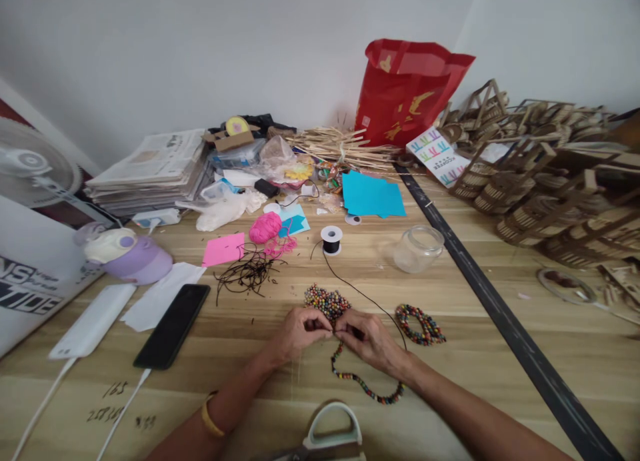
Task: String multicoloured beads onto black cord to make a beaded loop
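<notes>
My left hand (pixel 301 330) is closed in a pinch, its fingertips meeting those of my right hand (pixel 371 339). What the left fingertips hold is too small to make out. My right hand pinches the end of a beaded cord; its strand of multicoloured beads (pixel 367 388) curves over the table below. From the strand's other end, thin black cord (pixel 370 289) runs under the right wrist and up to a white spool (pixel 331 240). Just behind my fingertips lies a pile of loose beads (pixel 327 301). A coiled bead string (pixel 420 325) rests right of my right hand.
Scissors (pixel 334 426) lie at the near edge. A glass jar (pixel 419 249) stands right of the spool, before a black strip (pixel 470 268). Cut black cords (pixel 249 272) and a phone (pixel 173 326) are left. Small woven baskets (pixel 530 204) crowd the right side.
</notes>
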`<action>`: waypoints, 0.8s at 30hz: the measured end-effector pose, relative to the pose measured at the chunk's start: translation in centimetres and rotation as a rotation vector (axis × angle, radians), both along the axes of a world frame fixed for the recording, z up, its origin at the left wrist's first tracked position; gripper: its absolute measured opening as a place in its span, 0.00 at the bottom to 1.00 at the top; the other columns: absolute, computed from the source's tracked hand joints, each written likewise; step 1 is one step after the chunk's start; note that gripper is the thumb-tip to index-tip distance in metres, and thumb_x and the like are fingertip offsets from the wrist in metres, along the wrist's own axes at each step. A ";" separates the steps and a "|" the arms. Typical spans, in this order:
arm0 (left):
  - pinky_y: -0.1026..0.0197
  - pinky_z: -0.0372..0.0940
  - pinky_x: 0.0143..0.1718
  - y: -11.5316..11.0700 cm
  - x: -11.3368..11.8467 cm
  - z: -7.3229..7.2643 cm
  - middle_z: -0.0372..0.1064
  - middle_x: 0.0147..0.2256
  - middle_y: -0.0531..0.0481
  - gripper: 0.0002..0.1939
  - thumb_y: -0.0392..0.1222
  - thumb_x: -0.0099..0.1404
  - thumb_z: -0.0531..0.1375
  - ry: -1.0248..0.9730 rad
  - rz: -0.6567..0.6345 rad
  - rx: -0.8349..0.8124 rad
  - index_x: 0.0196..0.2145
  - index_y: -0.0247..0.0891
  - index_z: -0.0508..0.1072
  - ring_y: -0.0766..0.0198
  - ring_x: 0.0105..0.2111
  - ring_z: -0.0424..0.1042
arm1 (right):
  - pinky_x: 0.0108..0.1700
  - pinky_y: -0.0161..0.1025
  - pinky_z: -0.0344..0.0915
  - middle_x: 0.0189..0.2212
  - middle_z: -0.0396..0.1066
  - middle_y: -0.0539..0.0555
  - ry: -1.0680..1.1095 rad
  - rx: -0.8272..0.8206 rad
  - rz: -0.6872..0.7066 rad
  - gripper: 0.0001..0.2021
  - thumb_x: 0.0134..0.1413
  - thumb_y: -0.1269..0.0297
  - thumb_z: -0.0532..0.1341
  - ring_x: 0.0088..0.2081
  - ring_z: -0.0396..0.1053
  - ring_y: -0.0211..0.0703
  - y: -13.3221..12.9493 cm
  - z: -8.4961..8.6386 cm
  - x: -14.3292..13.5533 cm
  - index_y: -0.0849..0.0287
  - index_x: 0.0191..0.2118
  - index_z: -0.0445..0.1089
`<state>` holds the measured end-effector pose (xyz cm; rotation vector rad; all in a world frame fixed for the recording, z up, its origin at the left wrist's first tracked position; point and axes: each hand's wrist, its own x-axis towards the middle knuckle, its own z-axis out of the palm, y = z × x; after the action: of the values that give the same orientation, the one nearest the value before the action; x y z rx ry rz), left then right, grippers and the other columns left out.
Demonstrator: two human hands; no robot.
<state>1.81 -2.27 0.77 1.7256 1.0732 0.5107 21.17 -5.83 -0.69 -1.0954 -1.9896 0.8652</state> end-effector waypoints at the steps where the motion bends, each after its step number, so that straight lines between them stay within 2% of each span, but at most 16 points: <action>1: 0.66 0.58 0.29 0.0 0.0 0.0 0.73 0.26 0.49 0.04 0.37 0.52 0.64 0.002 -0.002 -0.003 0.27 0.34 0.78 0.66 0.27 0.67 | 0.33 0.33 0.62 0.26 0.70 0.51 -0.001 0.002 -0.001 0.06 0.57 0.69 0.57 0.29 0.67 0.39 0.0 0.0 0.0 0.58 0.29 0.69; 11: 0.67 0.57 0.27 0.0 0.1 0.1 0.71 0.23 0.51 0.04 0.35 0.51 0.63 -0.017 0.012 -0.047 0.26 0.33 0.77 0.68 0.24 0.64 | 0.32 0.33 0.62 0.26 0.70 0.51 -0.014 -0.005 0.008 0.07 0.56 0.70 0.56 0.28 0.67 0.39 0.0 0.4 0.0 0.58 0.29 0.68; 17: 0.67 0.57 0.27 0.1 0.0 -0.2 0.72 0.24 0.49 0.04 0.35 0.51 0.63 -0.019 0.020 -0.041 0.26 0.32 0.76 0.67 0.25 0.65 | 0.31 0.33 0.61 0.26 0.70 0.51 -0.020 -0.032 -0.008 0.04 0.55 0.71 0.57 0.28 0.67 0.39 -0.1 -0.1 0.1 0.58 0.31 0.68; 24: 0.66 0.58 0.29 0.0 0.1 0.3 0.73 0.26 0.48 0.04 0.36 0.53 0.63 0.013 0.000 -0.006 0.26 0.32 0.77 0.66 0.26 0.66 | 0.32 0.32 0.61 0.28 0.71 0.51 0.005 -0.028 0.005 0.01 0.54 0.69 0.60 0.29 0.67 0.39 -0.1 -0.1 0.1 0.59 0.34 0.69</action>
<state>1.93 -2.28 1.04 1.7261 1.0829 0.4960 21.23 -5.89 -0.83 -1.1036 -1.9820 0.8999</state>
